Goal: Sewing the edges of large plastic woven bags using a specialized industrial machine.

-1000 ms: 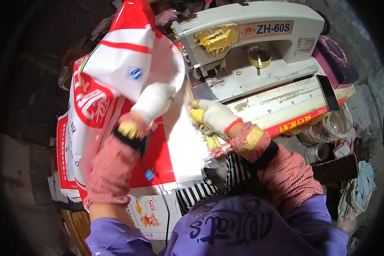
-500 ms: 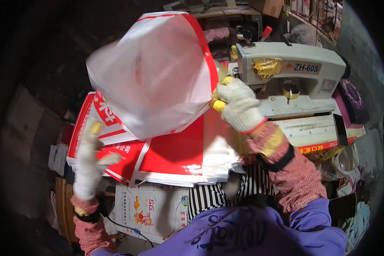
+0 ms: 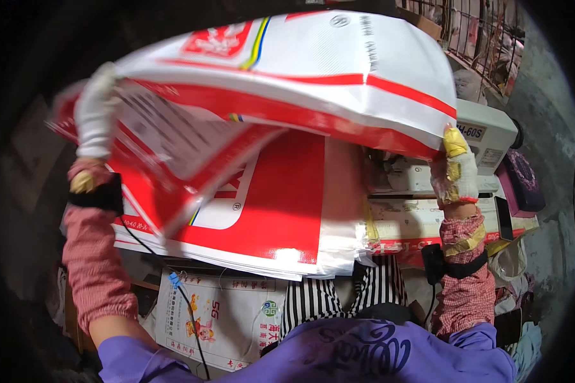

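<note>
- The left hand point(image 3: 99, 118) was empty and off to the left half a second ago. Now it is up at the left end of the bag point(image 3: 300, 73).
- Back then, only the right hand point(image 3: 455, 172) had hold of the bag. So now both ends look held, and the work seems to be done by 2 hands together.
- The left hand is bent round the bag's edge and seems to grip it. It is blurry, so I cannot tell how tight.
- The right hand is nearly closed, with its yellow fingertips point(image 3: 455, 142) pinching the bag's right end.
- The bag is up in the air, pulled wide from left to right over the far part of the pile point(image 3: 281, 223). It hides some of the machine point(image 3: 484, 126) on the right.
- I count 2 gloved hands, 1 held bag, 1 pile, 1 machine, 1 phone point(image 3: 503, 217), 1 purple box point(image 3: 522, 184) and, near the person, 1 carton point(image 3: 236, 319).
- The pile's sheets overlap too much to count.
</note>
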A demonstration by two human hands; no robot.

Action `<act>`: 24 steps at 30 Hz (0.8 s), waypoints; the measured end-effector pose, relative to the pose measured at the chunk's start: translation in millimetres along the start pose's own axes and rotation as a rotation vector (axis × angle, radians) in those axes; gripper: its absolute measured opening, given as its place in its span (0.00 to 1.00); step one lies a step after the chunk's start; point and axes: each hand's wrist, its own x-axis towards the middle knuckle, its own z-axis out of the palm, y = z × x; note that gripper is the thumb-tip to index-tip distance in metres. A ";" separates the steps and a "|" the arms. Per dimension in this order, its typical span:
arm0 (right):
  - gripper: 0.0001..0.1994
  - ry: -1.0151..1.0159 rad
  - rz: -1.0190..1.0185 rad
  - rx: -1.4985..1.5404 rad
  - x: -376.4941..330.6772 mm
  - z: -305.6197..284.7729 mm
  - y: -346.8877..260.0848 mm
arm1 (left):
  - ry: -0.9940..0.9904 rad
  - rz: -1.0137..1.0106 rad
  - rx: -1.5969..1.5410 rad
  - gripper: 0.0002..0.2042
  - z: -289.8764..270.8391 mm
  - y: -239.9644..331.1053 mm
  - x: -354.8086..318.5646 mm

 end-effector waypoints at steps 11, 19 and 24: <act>0.14 -1.058 0.234 -0.863 -103.5 -13.8 74.5 | -0.588 -0.426 0.586 0.28 -76.1 -27.5 -335.1; 0.11 -1.412 0.623 -0.865 -122.7 2.9 60.6 | 0.179 -1.307 -0.601 0.18 -161.2 -90.2 -467.7; 0.11 -0.931 0.909 -0.923 -107.3 -40.6 64.4 | 0.413 -1.542 -0.807 0.31 -174.0 -145.7 -448.8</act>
